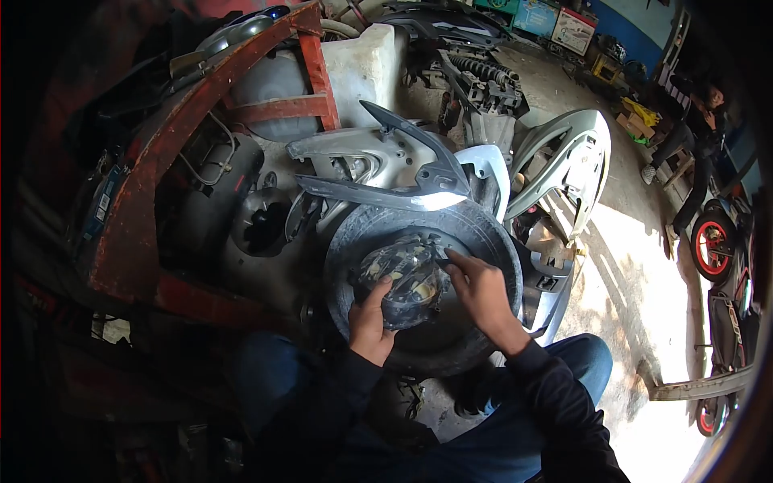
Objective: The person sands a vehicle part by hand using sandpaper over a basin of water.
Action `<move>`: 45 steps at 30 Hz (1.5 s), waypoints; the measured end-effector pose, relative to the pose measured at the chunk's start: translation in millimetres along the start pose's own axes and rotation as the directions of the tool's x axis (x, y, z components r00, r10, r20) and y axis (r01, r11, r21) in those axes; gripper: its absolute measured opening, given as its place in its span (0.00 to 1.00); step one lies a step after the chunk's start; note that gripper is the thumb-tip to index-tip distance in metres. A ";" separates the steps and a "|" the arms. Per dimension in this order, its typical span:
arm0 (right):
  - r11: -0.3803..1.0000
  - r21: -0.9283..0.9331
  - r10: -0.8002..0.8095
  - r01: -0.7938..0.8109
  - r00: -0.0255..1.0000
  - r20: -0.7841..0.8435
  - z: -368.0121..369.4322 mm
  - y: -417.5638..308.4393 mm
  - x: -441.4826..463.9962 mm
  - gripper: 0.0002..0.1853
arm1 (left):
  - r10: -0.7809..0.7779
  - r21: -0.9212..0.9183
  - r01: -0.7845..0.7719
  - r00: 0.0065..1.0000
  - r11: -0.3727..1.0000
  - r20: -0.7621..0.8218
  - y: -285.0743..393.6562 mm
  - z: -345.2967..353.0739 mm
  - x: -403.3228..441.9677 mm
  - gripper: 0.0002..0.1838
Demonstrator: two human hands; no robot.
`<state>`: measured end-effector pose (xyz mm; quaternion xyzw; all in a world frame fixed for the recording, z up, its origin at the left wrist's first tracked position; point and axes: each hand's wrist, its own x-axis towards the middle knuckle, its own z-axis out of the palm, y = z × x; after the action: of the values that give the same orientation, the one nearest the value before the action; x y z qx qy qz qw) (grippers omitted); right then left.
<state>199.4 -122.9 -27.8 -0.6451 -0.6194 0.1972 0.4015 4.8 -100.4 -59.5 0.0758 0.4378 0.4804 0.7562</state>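
My left hand grips the near left side of a dark, rounded, glossy bundle with pale yellow patches, its thumb lying along the top. Whether this is a wrapped part or a bag cannot be made out. At the bundle's upper right edge, the fingers of my right hand are pinched together; what lies between them is too small to name. Both hands are over a wide round black tub, which stands between my knees. The tub's floor is partly hidden by the bundle and my hands.
A dark V-shaped motorcycle panel reaches over the tub's far rim. Pale fairings lie beyond it. At left stand a rusty red frame and a dark cylindrical tank. A person and a red-wheeled motorcycle are at right.
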 end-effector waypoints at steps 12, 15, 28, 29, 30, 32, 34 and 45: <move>0.964 -0.109 -0.188 0.241 0.915 0.357 3.8 -3.9 -19.0 0.29 | 0.004 0.026 -0.005 1.000 1.000 0.028 0.7 -2.0 0.5 0.19; 0.970 -0.086 -0.179 0.225 0.913 0.367 1.8 -12.8 -19.9 0.29 | -0.011 0.019 0.010 0.999 1.000 0.031 1.9 -2.2 2.4 0.19; 0.988 -0.103 -0.067 0.115 0.921 0.383 -10.4 -20.0 -10.3 0.22 | -0.038 -0.018 0.039 0.998 0.999 0.049 2.8 -3.4 3.6 0.17; 0.988 -0.103 -0.067 0.114 0.922 0.382 -9.8 -18.4 -10.3 0.22 | -0.038 -0.013 0.039 0.998 0.999 0.043 3.1 -3.2 3.7 0.17; 0.987 -0.078 -0.102 0.140 0.923 0.371 -8.3 -15.4 -9.9 0.22 | -0.038 -0.009 0.038 0.999 0.999 0.037 3.4 -3.0 3.8 0.17; 0.984 -0.054 -0.137 0.167 0.923 0.360 -6.4 -12.3 -9.2 0.21 | -0.054 -0.056 0.056 0.998 0.997 0.045 4.6 -5.1 5.7 0.19; 0.971 0.010 -0.225 0.237 0.909 0.352 -4.3 -11.8 -9.6 0.21 | -0.071 -0.102 0.076 0.996 0.992 0.052 5.0 -6.2 6.0 0.22; 0.990 0.106 -0.108 0.098 0.990 0.095 -9.1 -14.9 4.5 0.15 | -0.050 -0.020 0.051 0.997 0.998 0.055 3.6 -0.4 0.5 0.17</move>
<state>197.3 -122.3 -9.9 -0.5803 -0.6607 0.2394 0.4117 2.2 -98.2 -58.1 0.0696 0.4134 0.4638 0.7805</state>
